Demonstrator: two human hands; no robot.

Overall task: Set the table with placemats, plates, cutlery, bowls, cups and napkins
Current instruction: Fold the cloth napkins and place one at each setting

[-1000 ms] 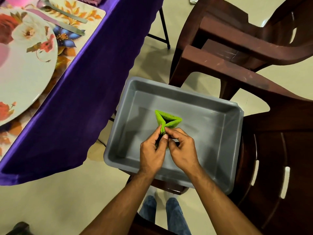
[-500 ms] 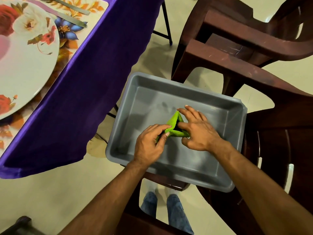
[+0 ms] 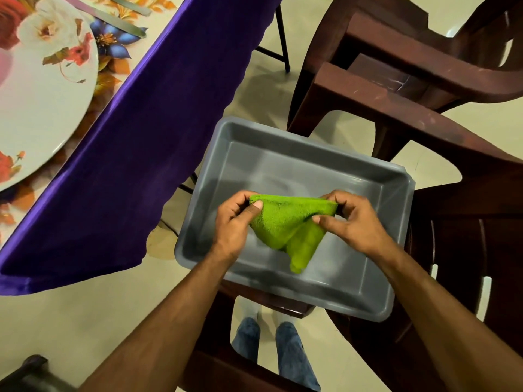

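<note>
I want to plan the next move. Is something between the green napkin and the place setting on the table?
Nothing visible blocks it. Both hands, left and right, hold the green napkin above the grey tub; only open air and the purple tablecloth edge lie toward the plate.

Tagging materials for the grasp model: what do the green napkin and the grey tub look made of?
Green napkin: looks like microfibre or terry cloth, matte; fuzzy nap, drapes limp between the left hand and right hand. Grey tub: probably moulded plastic, smooth semi-gloss; rounded corners, soft reflections on its walls.
</note>
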